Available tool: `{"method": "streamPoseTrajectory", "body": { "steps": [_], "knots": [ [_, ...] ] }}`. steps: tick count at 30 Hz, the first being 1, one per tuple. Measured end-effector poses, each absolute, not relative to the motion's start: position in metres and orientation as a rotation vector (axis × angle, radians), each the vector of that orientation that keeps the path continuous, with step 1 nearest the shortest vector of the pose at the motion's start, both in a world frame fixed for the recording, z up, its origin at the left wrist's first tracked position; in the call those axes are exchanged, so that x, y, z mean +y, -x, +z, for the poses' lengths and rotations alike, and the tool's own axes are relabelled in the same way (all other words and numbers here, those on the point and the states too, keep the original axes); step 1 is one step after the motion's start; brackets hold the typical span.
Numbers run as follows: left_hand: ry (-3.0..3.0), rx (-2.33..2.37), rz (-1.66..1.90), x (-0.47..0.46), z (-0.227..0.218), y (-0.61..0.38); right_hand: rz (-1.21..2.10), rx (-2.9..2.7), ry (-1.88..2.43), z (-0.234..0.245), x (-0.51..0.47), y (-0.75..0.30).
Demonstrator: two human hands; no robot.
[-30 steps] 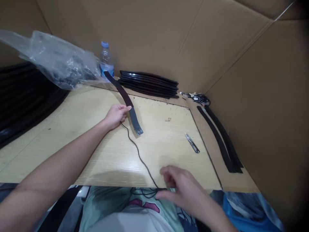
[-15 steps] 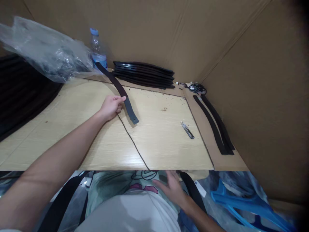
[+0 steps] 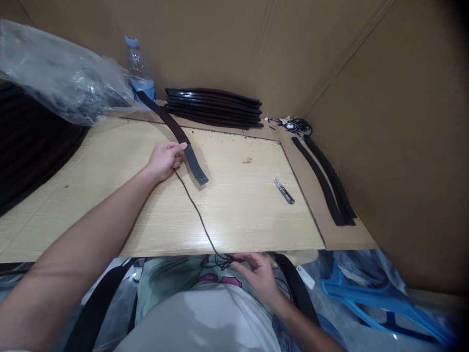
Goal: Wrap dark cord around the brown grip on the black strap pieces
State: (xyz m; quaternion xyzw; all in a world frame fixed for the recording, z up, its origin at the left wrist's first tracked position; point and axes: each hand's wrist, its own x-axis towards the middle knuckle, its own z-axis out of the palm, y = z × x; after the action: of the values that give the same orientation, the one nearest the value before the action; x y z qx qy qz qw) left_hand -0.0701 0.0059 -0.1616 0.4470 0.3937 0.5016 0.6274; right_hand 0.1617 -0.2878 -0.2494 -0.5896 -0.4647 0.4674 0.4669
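My left hand (image 3: pixel 164 159) is closed on a long dark strap (image 3: pixel 176 131) that lies across the wooden table (image 3: pixel 238 210), its grey end (image 3: pixel 196 168) pointing toward me. A thin black cord (image 3: pixel 198 217) runs from that hand to the table's near edge. There my right hand (image 3: pixel 256 274) pinches the cord's bunched loops (image 3: pixel 222 261) over my lap.
A stack of dark straps (image 3: pixel 214 105) lies at the back against the cardboard wall. Two more straps (image 3: pixel 326 178) lie at the right, small snips (image 3: pixel 283 190) beside them. A water bottle (image 3: pixel 137 66) and a clear plastic bag (image 3: pixel 62 78) stand back left. A blue plastic chair (image 3: pixel 384 303) is lower right.
My right hand dropped off the table edge to my lap, then closed on the cord's loops. The left hand kept its grip on the strap.
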Motion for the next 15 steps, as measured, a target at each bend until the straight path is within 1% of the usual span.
{"method": "streamPoseTrajectory", "body": {
  "steps": [3,6,12,15],
  "knots": [
    [-1.037,0.893,1.151,0.005,-0.161,0.07,1.278,-0.818,1.369,-0.248,-0.286,-0.157],
    [-1.034,0.903,1.148,0.004,-0.159,0.069,1.354,-0.669,1.308,-0.246,-0.284,-0.156],
    [-1.036,0.91,1.157,0.004,-0.158,0.068,1.498,-0.638,1.222,-0.254,-0.291,-0.162],
    [-1.041,0.914,1.158,0.004,-0.159,0.068,1.483,-0.644,1.217,-0.256,-0.293,-0.163]
  ]
}}
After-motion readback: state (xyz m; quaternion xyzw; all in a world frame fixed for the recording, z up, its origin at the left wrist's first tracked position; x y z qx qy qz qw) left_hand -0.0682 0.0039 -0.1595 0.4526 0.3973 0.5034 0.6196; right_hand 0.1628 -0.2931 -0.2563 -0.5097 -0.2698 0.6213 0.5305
